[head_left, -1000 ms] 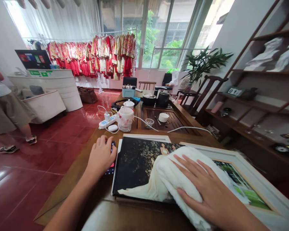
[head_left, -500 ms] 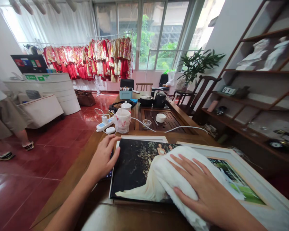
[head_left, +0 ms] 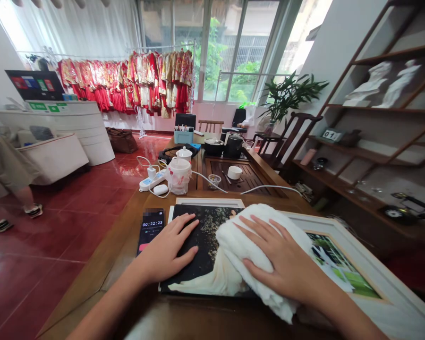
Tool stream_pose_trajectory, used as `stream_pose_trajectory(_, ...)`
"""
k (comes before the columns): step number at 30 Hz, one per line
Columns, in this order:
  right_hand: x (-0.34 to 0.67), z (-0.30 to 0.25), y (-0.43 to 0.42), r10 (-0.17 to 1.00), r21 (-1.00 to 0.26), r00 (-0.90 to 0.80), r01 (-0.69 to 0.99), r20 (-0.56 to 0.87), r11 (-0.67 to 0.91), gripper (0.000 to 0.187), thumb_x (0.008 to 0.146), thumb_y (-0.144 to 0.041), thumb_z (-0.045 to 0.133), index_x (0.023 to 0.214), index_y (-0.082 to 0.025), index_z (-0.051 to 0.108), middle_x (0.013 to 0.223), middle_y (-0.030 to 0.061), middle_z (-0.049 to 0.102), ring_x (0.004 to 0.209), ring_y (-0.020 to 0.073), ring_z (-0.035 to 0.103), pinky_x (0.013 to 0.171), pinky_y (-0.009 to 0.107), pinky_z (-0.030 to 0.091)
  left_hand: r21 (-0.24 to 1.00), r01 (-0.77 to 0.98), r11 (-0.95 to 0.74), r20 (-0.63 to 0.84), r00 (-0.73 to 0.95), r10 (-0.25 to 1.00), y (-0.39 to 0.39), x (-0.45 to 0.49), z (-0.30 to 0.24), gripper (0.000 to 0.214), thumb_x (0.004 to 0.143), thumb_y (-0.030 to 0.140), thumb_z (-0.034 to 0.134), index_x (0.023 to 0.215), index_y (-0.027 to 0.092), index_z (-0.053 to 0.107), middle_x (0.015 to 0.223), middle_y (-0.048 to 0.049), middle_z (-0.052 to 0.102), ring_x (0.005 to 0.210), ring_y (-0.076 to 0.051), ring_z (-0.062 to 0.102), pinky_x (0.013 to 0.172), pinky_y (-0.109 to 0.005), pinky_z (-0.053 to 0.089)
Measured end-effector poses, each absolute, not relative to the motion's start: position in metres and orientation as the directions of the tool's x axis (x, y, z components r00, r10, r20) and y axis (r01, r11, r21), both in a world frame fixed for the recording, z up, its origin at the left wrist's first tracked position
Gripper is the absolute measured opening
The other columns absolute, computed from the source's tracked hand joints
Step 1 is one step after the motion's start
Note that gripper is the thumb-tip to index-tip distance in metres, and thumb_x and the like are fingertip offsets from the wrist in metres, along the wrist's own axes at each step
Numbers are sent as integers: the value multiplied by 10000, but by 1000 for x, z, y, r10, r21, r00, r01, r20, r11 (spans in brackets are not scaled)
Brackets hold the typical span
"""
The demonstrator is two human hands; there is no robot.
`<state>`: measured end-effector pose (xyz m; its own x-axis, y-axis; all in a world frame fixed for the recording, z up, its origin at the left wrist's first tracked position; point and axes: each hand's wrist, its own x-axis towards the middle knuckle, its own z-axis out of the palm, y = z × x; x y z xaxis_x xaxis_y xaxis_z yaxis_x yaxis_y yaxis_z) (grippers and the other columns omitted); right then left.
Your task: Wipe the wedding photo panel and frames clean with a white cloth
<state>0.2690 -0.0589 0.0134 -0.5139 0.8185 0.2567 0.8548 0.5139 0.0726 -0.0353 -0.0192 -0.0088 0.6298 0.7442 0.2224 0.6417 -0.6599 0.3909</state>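
A photo panel (head_left: 205, 278) with a dark background and a pale, spreading gown lies flat on the wooden table. My left hand (head_left: 170, 250) rests palm down on its left part, fingers stretched apart and holding nothing. Over the panel's right part lies a bunched white towel (head_left: 230, 236). My right hand (head_left: 276, 255) is spread flat on top of the towel, pressing it to the panel, with no grip around it. The towel hides the panel's right side. To the right, a white-framed picture (head_left: 361, 269) with green in it is partly covered by the towel and my right arm.
A phone (head_left: 150, 229) showing a timer lies left of the panel. Beyond are a power strip (head_left: 154, 179), a white cup (head_left: 179, 177), a white cable (head_left: 269, 187) and a tea tray (head_left: 255, 177). A person (head_left: 7, 160) stands at far left; shelves (head_left: 375, 108) rise at right.
My left hand has moved from the panel's left edge onto its surface, uncovering the phone. My right hand and the towel have shifted slightly up and left.
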Motion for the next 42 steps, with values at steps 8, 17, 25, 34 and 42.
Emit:
stream_pose_trajectory(8, 256, 16, -19, 826, 63, -505, 860, 249, 506, 620, 891, -478, 495, 1462, -264, 385, 1496, 84, 433, 1365, 342, 379, 1068, 619, 300, 384, 636, -669, 266, 618, 740, -23, -35, -11, 556, 954, 370, 498, 1476, 261, 344, 1565, -67, 304, 1433, -264, 293, 1176, -459, 287)
stream_pose_trajectory(17, 247, 12, -58, 767, 100, -598, 799, 233, 593, 686, 854, -429, 544, 1489, -303, 315, 1531, 32, 379, 1409, 322, 306, 1088, 615, 278, 366, 649, -667, 269, 612, 743, -21, -36, -13, 562, 942, 362, 508, 1469, 235, 359, 1552, -95, 317, 1423, -267, 311, 1165, -460, 309)
stream_pose_trajectory(25, 244, 14, -58, 770, 99, -606, 794, 199, 600, 688, 849, -434, 540, 1488, -312, 314, 1530, 27, 378, 1407, 310, 315, 1087, 605, 288, 314, 662, -681, 262, 629, 732, -21, -36, -16, 575, 944, 371, 505, 1472, 197, 359, 1556, -124, 311, 1440, -284, 276, 1169, -468, 303)
stream_pose_trajectory(34, 237, 16, -19, 792, 113, -564, 825, 233, 554, 621, 873, -451, 514, 1456, -286, 382, 1497, 58, 433, 1375, 324, 369, 1062, 611, 310, 201, 695, -690, 255, 643, 722, -23, -32, -16, 611, 909, 310, 518, 1467, 116, 361, 1545, -167, 325, 1441, -330, 261, 1158, -499, 312)
stream_pose_trajectory(42, 234, 13, -26, 779, 139, -579, 815, 239, 563, 615, 876, -451, 513, 1453, -282, 385, 1507, 47, 417, 1392, 323, 340, 1067, 608, 306, 159, 704, -692, 288, 637, 715, -25, -33, -19, 602, 908, 317, 508, 1457, 108, 373, 1533, -156, 355, 1436, -313, 279, 1144, -465, 344)
